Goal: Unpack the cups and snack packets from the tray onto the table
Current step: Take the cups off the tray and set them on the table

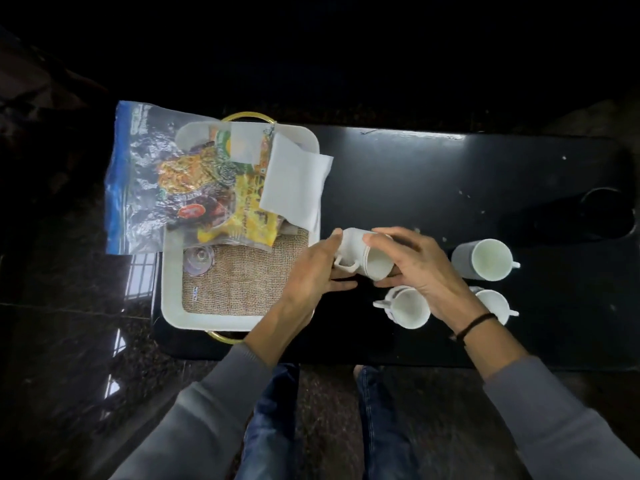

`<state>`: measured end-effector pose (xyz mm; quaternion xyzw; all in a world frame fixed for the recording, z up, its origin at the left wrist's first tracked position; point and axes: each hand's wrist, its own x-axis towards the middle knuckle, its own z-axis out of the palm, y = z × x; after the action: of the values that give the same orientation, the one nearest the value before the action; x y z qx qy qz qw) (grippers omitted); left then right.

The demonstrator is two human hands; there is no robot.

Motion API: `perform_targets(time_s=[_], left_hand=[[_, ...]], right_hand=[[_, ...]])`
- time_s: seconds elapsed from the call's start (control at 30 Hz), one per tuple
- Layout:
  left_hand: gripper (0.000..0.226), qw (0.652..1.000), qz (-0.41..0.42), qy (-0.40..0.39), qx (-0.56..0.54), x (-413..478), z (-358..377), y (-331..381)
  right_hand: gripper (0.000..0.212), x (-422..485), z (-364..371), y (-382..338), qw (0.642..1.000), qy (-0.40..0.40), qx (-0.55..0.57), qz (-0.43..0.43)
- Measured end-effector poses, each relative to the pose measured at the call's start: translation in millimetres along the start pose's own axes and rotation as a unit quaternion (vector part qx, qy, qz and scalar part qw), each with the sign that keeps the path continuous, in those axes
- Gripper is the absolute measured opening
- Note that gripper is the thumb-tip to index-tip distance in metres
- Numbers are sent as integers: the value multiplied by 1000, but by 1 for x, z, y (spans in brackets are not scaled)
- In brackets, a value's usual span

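Both hands clamped on one white cup (360, 254), which is tipped on its side with the mouth facing the right hand. Left hand (311, 271) wraps the base end: thumb on top, fingers underneath, next to the handle. Right hand (412, 268) curls over the rim, thumb below. The cup is held just off the right edge of the tray (169, 306), above the black table (450, 168). Cup count is 4: one in the grip and three upright on the table (485, 259) (405, 308) (491, 303), right of and below the grip. The snack packets (242, 206) are up-left of the grip at the tray's far end, partly in a clear zip bag (138, 168); at least 2, exact count unclear. Folded white napkins (294, 181) lie beside them.
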<state>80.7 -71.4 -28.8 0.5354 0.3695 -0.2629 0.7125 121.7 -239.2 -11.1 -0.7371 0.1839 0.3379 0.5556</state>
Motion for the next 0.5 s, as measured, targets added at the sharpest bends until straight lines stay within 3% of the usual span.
perform_targets(time_s=[0.07, 0.2, 0.5], left_hand=[[27, 1000, 28, -8, 8, 1, 11, -11], [31, 997, 58, -44, 22, 3, 26, -23], [46, 994, 73, -57, 60, 19, 34, -32]], right_hand=[[35, 1, -9, 7, 999, 53, -1, 8], [37, 2, -19, 11, 994, 111, -4, 25], [49, 17, -19, 9, 984, 141, -107, 18]])
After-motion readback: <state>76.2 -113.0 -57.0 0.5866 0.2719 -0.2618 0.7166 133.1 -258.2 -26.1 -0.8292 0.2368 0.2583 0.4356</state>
